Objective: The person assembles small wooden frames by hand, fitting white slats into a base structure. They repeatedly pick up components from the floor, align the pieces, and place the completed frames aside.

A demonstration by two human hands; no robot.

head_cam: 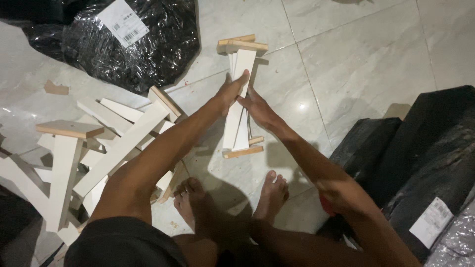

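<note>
Stacked white wooden slats (238,101) lengthwise on the tile floor (366,64)

Both arms stretched forward, hands meeting

The left hand (231,89) and right hand (258,110) sit close together, fingers (242,78) extended and pressed inward toward each other; both forearms angle in from the sides, bare feet (232,198) below.

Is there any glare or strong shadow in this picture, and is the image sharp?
Head view: small bright glare spot on the floor tile; glossy reflections on the black plastic bag; dark shadow near the feet; both hands and the white boards look reasonably sharp.
</note>
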